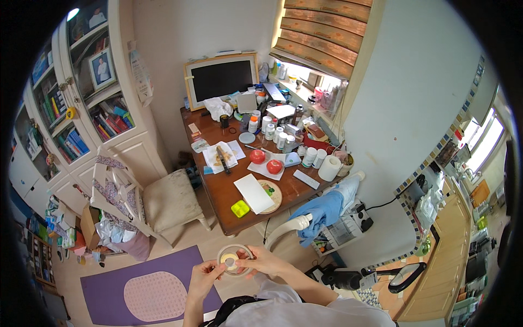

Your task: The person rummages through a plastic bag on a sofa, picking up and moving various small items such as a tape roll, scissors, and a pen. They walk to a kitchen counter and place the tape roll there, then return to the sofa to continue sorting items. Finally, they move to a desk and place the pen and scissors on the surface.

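Near the bottom centre, in front of my body, a pale round ring-shaped object (235,247) with a smaller yellowish round piece (229,260) inside it is held between both hands. My left hand (205,276) grips its left side, the thumb at the middle. My right hand (257,261) holds its right side, with fingers inside the ring. What exactly the object is cannot be told. Beyond it, on the wooden table (222,208), lie a white rectangular sheet or box (253,193) on a round plate (276,204) and a lime-green compartment tray (240,209).
Farther back on the table are a knife (223,159) on paper, red tomatoes or similar fruit (257,156), bottles (269,131) and a paper roll (329,168). Chairs (171,200) stand left and right of me. A purple mat (106,288) lies on the floor at left.
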Tool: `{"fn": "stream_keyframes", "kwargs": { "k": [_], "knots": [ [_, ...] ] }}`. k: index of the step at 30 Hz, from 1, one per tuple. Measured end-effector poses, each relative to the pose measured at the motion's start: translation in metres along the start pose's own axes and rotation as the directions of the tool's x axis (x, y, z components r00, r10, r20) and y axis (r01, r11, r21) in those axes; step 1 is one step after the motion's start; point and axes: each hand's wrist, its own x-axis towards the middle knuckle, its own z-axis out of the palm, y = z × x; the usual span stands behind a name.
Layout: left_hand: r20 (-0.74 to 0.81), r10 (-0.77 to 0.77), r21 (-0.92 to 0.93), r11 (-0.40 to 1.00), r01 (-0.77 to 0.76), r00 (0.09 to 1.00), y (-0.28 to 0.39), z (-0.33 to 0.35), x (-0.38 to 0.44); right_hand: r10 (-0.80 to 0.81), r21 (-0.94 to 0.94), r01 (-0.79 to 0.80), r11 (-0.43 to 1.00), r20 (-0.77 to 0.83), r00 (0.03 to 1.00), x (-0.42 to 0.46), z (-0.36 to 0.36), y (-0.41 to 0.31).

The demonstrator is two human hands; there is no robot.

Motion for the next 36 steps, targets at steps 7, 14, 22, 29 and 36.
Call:
{"fn": "stream_keyframes", "kwargs": {
  "k": [7, 14, 22, 29, 36],
  "knots": [
    [0.129, -0.004, 0.088, 0.996, -0.007, 0.992, 0.007, 0.031, 0.045, -0.078, 0.100, 0.099, 0.990, -0.199, 0.977, -0.009, -0.036, 0.000],
    [0.193, -0.047, 0.143, 0.989, 0.019, 0.980, 0.037, 0.078, 0.085, -0.228, 0.135, 0.295, 0.946, -0.368, 0.901, -0.014, -0.076, -0.001],
    [0.265, 0.068, 0.093, 0.991, -0.096, 0.962, 0.030, 0.103, 0.124, -0.263, 0.167, 0.351, 0.921, -0.397, 0.879, -0.018, -0.113, -0.009],
    [0.230, 0.093, 0.060, 0.992, -0.109, 0.969, 0.035, 0.111, 0.137, -0.325, 0.190, 0.415, 0.890, -0.372, 0.869, -0.006, -0.131, -0.013],
    [0.067, 0.082, 0.011, 0.997, -0.082, 0.994, 0.041, 0.096, 0.130, -0.305, 0.158, 0.355, 0.921, -0.273, 0.912, 0.019, -0.133, -0.032]
  ]
}}
